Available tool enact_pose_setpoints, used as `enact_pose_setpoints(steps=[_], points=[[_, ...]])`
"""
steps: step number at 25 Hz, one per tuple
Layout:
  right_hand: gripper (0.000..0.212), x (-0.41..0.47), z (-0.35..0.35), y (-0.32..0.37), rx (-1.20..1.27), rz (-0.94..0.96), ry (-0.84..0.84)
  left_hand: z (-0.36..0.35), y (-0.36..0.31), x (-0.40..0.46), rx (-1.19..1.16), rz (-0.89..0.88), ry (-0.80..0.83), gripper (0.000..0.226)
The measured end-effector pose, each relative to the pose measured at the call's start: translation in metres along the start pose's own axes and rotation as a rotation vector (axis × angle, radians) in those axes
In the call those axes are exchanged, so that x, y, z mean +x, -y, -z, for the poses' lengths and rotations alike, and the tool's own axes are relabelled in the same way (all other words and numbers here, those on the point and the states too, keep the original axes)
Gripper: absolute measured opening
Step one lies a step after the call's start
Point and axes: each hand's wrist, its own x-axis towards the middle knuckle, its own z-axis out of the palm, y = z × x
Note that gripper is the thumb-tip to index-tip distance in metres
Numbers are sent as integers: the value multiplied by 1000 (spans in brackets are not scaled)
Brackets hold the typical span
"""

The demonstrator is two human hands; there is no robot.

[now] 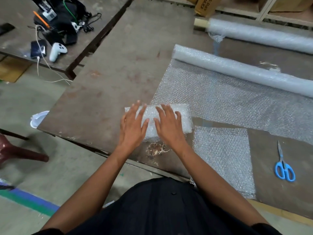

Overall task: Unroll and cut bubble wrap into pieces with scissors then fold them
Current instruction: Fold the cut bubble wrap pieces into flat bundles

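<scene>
I press both flat, open hands — left hand [133,122], right hand [169,124] — on the folded bubble wrap [183,116] near the desk's [101,99] front edge to set its crease.

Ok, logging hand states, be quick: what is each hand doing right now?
Left hand: open, fingers flat on the folded bubble wrap.
Right hand: open, pressing flat on the same piece.

A white game controller [57,51] (beside a power bank [38,48]) lies on the side table [15,41].
</scene>
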Motion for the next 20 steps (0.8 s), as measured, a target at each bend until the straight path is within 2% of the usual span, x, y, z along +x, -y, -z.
enact_pose_setpoints(steps=[1, 3, 7, 11, 14, 16, 20], points=[[57, 0, -8, 0, 7, -6, 67, -8, 4, 2, 95, -37, 70, 59], [64, 2, -17, -19, 0, -42, 142, -19, 18, 3, 132, 16, 195, 69], [67, 3, -7, -73, -2, -81, 155, -23, 40, 2, 103, 61, 280, 79], [63, -14, 15, -98, 112, -185, 46, -14, 18, 2, 113, 52, 146, 79], [61, -33, 28, -107, 109, -184, 2, -14, -16, 2, 61, -18, 34, 78], [60, -44, 31, -112, 96, -177, -2, -23, -44, 1, 12, -69, 36, 75], [48, -72, 40, -135, 19, -260, -78, -47, -104, -4, -110, -211, 145, 65]])
